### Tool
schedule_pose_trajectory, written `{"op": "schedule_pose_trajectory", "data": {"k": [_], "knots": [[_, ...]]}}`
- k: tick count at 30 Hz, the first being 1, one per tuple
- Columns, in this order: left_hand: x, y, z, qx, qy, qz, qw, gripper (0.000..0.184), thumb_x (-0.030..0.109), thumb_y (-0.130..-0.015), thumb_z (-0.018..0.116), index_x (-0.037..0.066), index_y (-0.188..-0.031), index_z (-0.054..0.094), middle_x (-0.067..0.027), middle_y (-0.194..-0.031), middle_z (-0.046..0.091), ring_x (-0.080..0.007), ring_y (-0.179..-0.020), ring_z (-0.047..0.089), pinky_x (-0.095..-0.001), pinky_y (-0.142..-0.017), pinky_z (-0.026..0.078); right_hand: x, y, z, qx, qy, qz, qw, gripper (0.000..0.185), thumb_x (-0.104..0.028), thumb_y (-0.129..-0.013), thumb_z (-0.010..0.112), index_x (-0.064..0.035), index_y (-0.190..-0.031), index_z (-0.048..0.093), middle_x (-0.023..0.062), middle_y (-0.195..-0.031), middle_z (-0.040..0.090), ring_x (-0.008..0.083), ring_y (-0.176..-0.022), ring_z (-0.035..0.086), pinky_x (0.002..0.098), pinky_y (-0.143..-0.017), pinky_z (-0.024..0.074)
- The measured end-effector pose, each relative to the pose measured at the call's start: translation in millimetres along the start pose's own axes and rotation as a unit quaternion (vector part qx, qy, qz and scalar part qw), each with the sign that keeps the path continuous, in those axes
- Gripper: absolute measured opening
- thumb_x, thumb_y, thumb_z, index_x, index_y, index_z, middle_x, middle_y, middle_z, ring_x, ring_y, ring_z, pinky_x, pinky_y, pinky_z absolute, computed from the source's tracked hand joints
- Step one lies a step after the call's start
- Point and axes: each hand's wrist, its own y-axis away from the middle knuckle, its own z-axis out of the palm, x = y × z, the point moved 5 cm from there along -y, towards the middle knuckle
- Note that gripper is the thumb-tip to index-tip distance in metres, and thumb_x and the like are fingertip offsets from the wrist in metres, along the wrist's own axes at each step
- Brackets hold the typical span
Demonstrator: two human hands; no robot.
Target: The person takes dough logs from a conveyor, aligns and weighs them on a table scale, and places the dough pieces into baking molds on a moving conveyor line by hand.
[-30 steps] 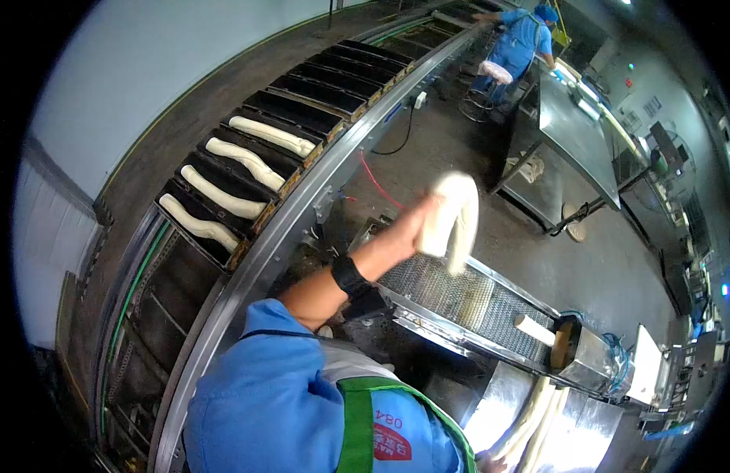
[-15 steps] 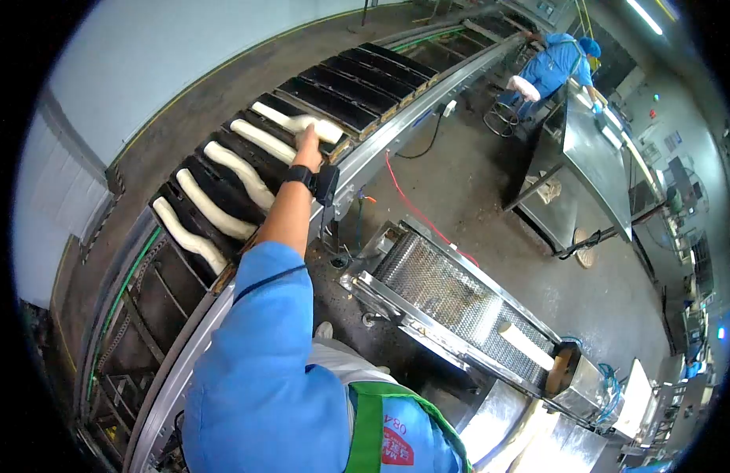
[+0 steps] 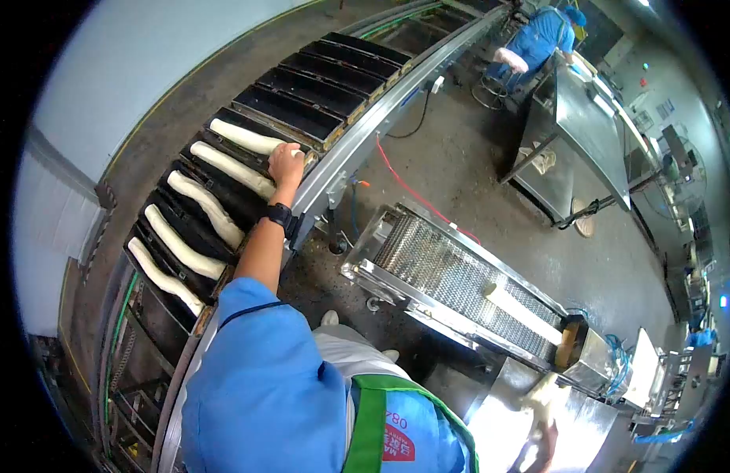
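My left hand (image 3: pixel 286 164), with a dark watch on its wrist, is closed round the near end of a pale dough strip (image 3: pixel 242 137). That strip lies along a black tray (image 3: pixel 223 115) on the curved conveyor. More dough strips, such as a wavy one (image 3: pixel 203 206), rest one per tray beside it. Low on the right, my right hand (image 3: pixel 545 445) is partly blurred and grips another dough strip (image 3: pixel 543 396) over a shiny steel surface (image 3: pixel 582 426). Its fingertips are hard to make out.
A metal mesh belt (image 3: pixel 436 264) carries one dough piece (image 3: pixel 522 314) toward a steel box. Bare black trays (image 3: pixel 290 102) continue up the conveyor. Further back, a person in blue (image 3: pixel 538 43) leans over a steel table (image 3: pixel 589 130). A red hose (image 3: pixel 404 185) crosses the floor.
The dough strip under my left hand now lies flatter in its tray. The trays have shifted down-left in view. My right hand has appeared at lower right, holding dough. The mesh-belt piece appears slightly lower.
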Motion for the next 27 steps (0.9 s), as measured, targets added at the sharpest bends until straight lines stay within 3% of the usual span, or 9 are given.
{"op": "schedule_pose_trajectory", "data": {"k": [1,2,4,5,7,15,19,23,27], "knots": [[2,3,5,0.006,-0.004,0.017,1.0,0.02,0.02,-0.07,0.052,0.016,-0.089,0.056,-0.0052,-0.107,0.045,-0.0265,-0.102,0.039,-0.0417,-0.086,0.03,-85,28,5,-0.032,-0.087,0.01,0.996,0.061,-0.025,-0.063,0.062,-0.0002,-0.114,0.039,0.0061,-0.089,0.052,0.0144,-0.078,0.049,0.0272,-0.071,0.0409],[7,7,10,0.013,-0.008,0.035,0.999,0.02,0.02,-0.07,0.053,0.016,-0.089,0.056,-0.0053,-0.107,0.045,-0.0265,-0.103,0.039,-0.0415,-0.086,0.03,-132,25,4,-0.026,-0.159,-0.131,0.978,0.059,-0.021,-0.067,0.059,0.0051,-0.116,0.037,0.0119,-0.096,0.051,0.0141,-0.083,0.05,0.0249,-0.068,0.0416],[25,18,13,-0.009,-0.011,0.048,0.999,0.02,0.019,-0.069,0.054,0.016,-0.089,0.056,-0.0064,-0.11,0.043,-0.0266,-0.105,0.037,-0.0411,-0.087,0.029,-266,43,13,-0.119,-0.074,-0.183,0.973,0.056,-0.021,-0.063,0.058,0.0047,-0.11,0.043,0.0121,-0.103,0.048,0.016,-0.087,0.048,0.0263,-0.071,0.0402],[29,22,16,-0.013,-0.004,0.069,0.998,0.02,0.019,-0.069,0.054,0.016,-0.089,0.056,-0.0068,-0.111,0.042,-0.0266,-0.106,0.037,-0.041,-0.087,0.028,-275,14,-7,-0.041,0.031,-0.15,0.987,0.056,-0.026,-0.064,0.058,0.0028,-0.11,0.045,0.0126,-0.104,0.046,0.0196,-0.09,0.047,0.0296,-0.074,0.0398],[39,32,14,-0.003,-0.003,0.091,0.996,0.022,0.017,-0.069,0.054,0.014,-0.09,0.055,-0.008,-0.111,0.042,-0.0274,-0.107,0.035,-0.0415,-0.089,0.025,-372,40,9,0.003,-0.04,-0.261,0.965,0.061,-0.034,-0.064,0.058,0.0019,-0.112,0.044,0.0142,-0.103,0.046,0.0227,-0.092,0.046,0.0322,-0.076,0.0391],[47,50,7,0.001,0.0,0.081,0.997,0.029,0.014,-0.069,0.054,0.012,-0.097,0.05,-0.009,-0.116,0.039,-0.0275,-0.114,0.029,-0.0437,-0.092,0.022,-619,75,144,-0.198,-0.227,-0.466,0.832,0.053,-0.026,-0.072,0.051,0.0028,-0.115,0.04,0.0138,-0.105,0.049,0.0177,-0.094,0.048,0.0261,-0.078,0.0399],[48,62,0,-0.01,0.005,0.059,0.998,0.032,0.015,-0.071,0.051,0.009,-0.102,0.047,-0.01,-0.116,0.039,-0.0275,-0.115,0.029,-0.0431,-0.092,0.022,-696,91,262,-0.389,-0.121,-0.561,0.721,0.05,-0.03,-0.073,0.056,0.0005,-0.11,0.045,0.0101,-0.098,0.052,0.017,-0.089,0.05,0.026,-0.076,0.0398],[54,73,-13,-0.014,-0.04,0.053,0.998,0.042,0.017,-0.071,0.05,0.009,-0.112,0.04,-0.0092,-0.118,0.04,-0.0263,-0.116,0.028,-0.0423,-0.094,0.021,-704,45,393,-0.492,-0.03,-0.537,0.685,0.045,-0.028,-0.073,0.06,-0.0029,-0.107,0.046,0.0095,-0.103,0.049,0.0171,-0.09,0.049,0.0265,-0.075,0.04],[50,84,-32,-0.045,-0.059,0.024,0.997,0.042,0.022,-0.081,0.047,0.012,-0.119,0.034,-0.0089,-0.123,0.035,-0.0281,-0.119,0.022,-0.049,-0.094,0.015,-664,-53,407,-0.255,0.105,-0.663,0.696,0.042,-0.02,-0.075,0.056,-0.0051,-0.112,0.043,0.0161,-0.113,0.042,0.0264,-0.1,0.044,0.0323,-0.084,0.0358]]}}
